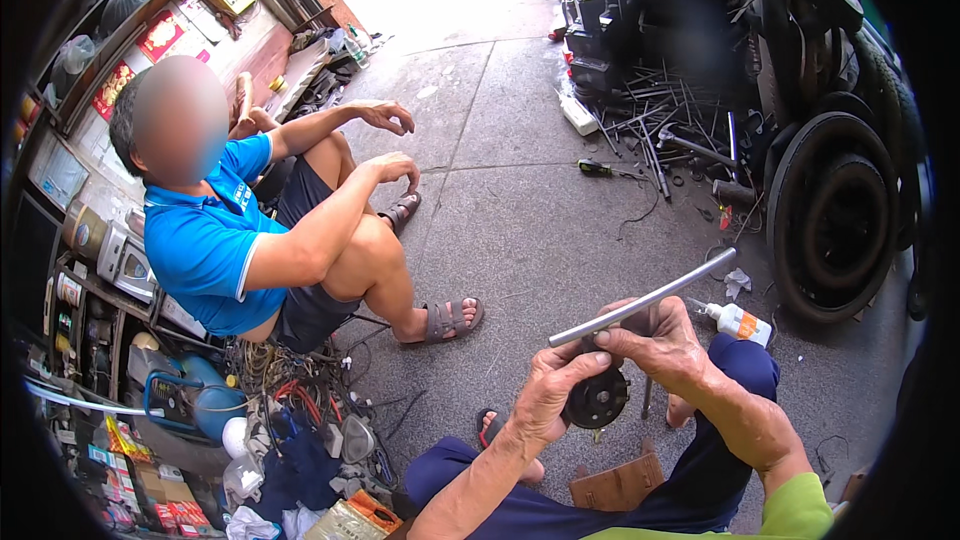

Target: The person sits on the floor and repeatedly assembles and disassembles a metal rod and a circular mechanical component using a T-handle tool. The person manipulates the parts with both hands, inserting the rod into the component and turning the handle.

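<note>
In front of my knees, both hands are closed around one assembly. A silver metal rod [650, 298] points up and to the right across the tops of my fingers. Under it hangs a black round part [598, 400] with small holes in its face; I cannot make out its exact kind. My left hand [545, 392] grips the round part from the left, its thumb near the upper edge. My right hand [668, 352] is wrapped around the rod's underside, with its thumb over the middle. How the rod and the round part join is hidden by my fingers.
A person in a blue shirt [215, 230] sits at the left, hands apart from mine. Black wheels [835, 215] stand at the right, near scattered metal rods [665, 120]. A screwdriver [600, 169], a white bottle [738, 323] and a brown wooden piece [617, 483] lie on the floor.
</note>
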A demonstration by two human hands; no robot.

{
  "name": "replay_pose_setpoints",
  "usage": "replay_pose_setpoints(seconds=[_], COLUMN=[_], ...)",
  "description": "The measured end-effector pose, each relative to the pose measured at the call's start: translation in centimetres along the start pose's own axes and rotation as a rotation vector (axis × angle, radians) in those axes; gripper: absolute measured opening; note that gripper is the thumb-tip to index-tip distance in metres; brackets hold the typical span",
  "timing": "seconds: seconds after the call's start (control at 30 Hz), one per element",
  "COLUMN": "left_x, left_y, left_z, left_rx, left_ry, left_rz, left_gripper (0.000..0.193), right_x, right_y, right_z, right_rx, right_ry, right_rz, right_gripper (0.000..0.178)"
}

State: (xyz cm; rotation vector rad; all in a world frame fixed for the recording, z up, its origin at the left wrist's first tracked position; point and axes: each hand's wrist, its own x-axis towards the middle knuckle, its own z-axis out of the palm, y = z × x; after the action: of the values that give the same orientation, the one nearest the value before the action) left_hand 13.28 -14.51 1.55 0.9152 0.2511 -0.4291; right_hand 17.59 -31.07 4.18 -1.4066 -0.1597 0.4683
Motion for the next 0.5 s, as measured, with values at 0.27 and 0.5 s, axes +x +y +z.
replay_pose_setpoints(seconds=[0.27,0.5], left_x=[0.2,1.1], left_y=[-0.3,-0.2], left_z=[-0.5,-1.0], left_rx=[0.193,0.046], left_ry=[0.026,0.153], left_rz=[0.117,-0.028], left_gripper=[0.023,0.022], right_x=[0.0,0.6], right_y=[0.4,1.0], right_z=[0.5,-1.6], right_rx=[0.006,0.257], right_ry=[0.028,0.010], right_rz=[-0.022,0.288], right_gripper=[0.016,0.020])
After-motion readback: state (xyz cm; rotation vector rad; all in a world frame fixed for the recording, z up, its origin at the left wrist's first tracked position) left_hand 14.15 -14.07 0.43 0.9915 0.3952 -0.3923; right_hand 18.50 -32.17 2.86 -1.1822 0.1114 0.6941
